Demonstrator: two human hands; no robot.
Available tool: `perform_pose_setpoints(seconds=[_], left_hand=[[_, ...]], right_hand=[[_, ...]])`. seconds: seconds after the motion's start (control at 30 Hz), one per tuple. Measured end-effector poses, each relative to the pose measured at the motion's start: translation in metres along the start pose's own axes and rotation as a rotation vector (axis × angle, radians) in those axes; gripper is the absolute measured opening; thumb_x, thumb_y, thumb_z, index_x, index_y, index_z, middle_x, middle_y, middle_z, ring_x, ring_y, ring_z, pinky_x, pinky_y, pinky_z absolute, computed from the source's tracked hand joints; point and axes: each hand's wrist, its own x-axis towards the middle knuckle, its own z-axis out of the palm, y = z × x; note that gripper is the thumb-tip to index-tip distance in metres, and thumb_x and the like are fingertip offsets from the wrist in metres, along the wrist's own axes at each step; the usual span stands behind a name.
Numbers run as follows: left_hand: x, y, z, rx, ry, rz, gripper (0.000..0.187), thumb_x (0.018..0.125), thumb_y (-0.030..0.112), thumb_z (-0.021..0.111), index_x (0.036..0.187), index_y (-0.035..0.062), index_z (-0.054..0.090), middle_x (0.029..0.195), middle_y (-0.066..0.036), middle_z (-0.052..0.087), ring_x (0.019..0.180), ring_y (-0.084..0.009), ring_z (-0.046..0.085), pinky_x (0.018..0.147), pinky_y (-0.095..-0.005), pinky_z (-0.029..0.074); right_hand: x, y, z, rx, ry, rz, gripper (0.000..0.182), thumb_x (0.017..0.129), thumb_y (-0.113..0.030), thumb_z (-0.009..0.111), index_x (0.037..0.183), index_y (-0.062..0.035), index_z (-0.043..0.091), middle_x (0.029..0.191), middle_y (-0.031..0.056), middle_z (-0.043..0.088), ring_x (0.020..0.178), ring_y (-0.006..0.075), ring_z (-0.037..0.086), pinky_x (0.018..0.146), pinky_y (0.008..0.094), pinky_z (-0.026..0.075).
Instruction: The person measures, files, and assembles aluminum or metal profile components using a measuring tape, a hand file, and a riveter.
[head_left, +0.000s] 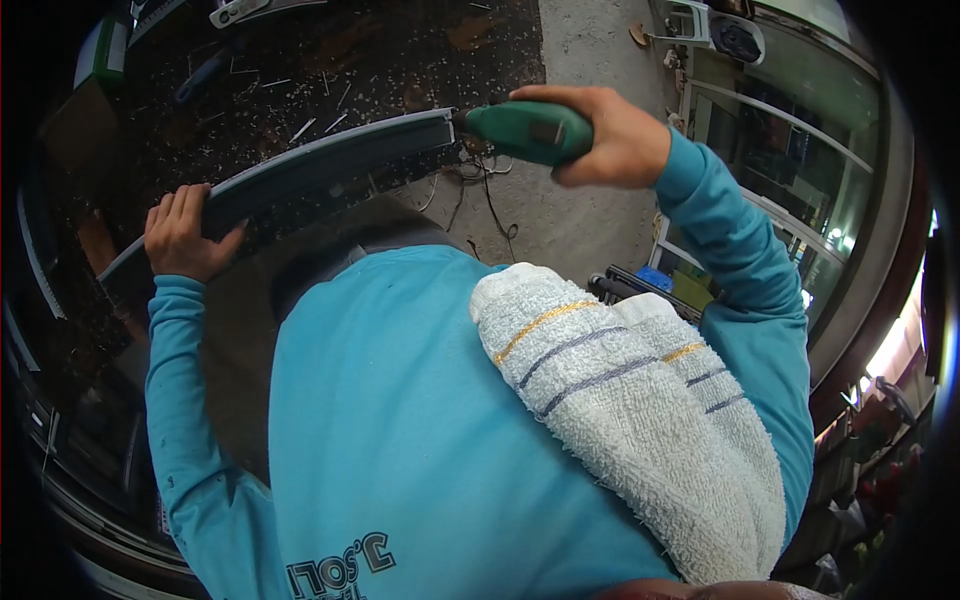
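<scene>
A long grey profile strip (330, 155) with a pale rim lies along the near edge of the dark table. My left hand (187, 238) grips it near its left end, fingers over the far side and thumb on the near side. At the strip's right end, my right hand (625, 140) is wrapped round a green power drill (528, 130). The drill's dark tip points left and meets the strip's end, or is very close to it. My palm hides the rear of the drill.
White slivers and specks litter the dark tabletop (400, 60). A blue-handled tool (203, 78) lies at its far left. Cords (488, 200) run across the concrete floor. Glazed frames (790, 150) stand at right, and a white towel (640, 420) hangs over my shoulder.
</scene>
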Motion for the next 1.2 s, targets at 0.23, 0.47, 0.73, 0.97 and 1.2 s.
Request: perform_pose_setpoints(seconds=[0.23, 0.47, 0.73, 0.97, 1.2], left_hand=[[0.002, 0.004, -0.003, 0.017, -0.011, -0.017, 0.051, 0.059, 0.036, 0.079, 0.097, 0.0061, 0.064, 0.091, -0.009, 0.064, 0.084, -0.0262, 0.063, 0.076, -0.0374, 0.048], [-0.004, 0.003, -0.001, 0.064, -0.011, 0.012, 0.051, 0.058, 0.037, 0.079, 0.095, 0.0070, 0.062, 0.092, -0.007, 0.063, 0.084, -0.0250, 0.061, 0.075, -0.0358, 0.046], [0.002, 0.003, -0.001, 0.040, -0.034, -0.015, 0.052, 0.060, 0.036, 0.079, 0.099, 0.0058, 0.063, 0.094, -0.008, 0.063, 0.085, -0.0259, 0.061, 0.076, -0.0366, 0.046], [0.002, 0.001, 0.002, 0.019, 0.005, 0.005, 0.051, 0.060, 0.036, 0.078, 0.099, 0.0072, 0.062, 0.090, -0.009, 0.063, 0.083, -0.0270, 0.062, 0.074, -0.0371, 0.047], [0.003, 0.002, 0.003, 0.032, -0.026, -0.033, 0.054, 0.056, 0.038, 0.078, 0.097, 0.0061, 0.063, 0.091, -0.008, 0.063, 0.083, -0.0268, 0.061, 0.074, -0.0371, 0.047]], right_hand=[[-0.001, 0.004, 0.004, -0.188, -0.003, -0.120, 0.086, 0.054, -0.014, 0.072, 0.136, -0.0021, 0.049, 0.108, 0.0203, 0.066, 0.094, 0.0302, 0.067, 0.090, 0.0400, 0.053], [-0.001, 0.003, 0.005, -0.156, 0.017, -0.168, 0.085, 0.056, -0.013, 0.070, 0.137, -0.0012, 0.048, 0.105, 0.0214, 0.067, 0.091, 0.0338, 0.069, 0.086, 0.0403, 0.054], [-0.026, 0.012, 0.011, -0.062, 0.017, -0.202, 0.082, 0.056, -0.018, 0.070, 0.134, 0.0007, 0.050, 0.093, 0.0235, 0.069, 0.078, 0.0346, 0.069, 0.075, 0.0404, 0.056], [-0.023, 0.015, 0.015, -0.057, -0.049, -0.138, 0.086, 0.057, -0.011, 0.069, 0.139, -0.0008, 0.045, 0.105, 0.0238, 0.067, 0.090, 0.0342, 0.069, 0.085, 0.0410, 0.054], [-0.025, 0.021, 0.025, 0.039, 0.015, -0.114, 0.084, 0.058, -0.019, 0.071, 0.136, -0.0013, 0.047, 0.105, 0.0237, 0.067, 0.091, 0.0350, 0.069, 0.084, 0.0412, 0.054]])
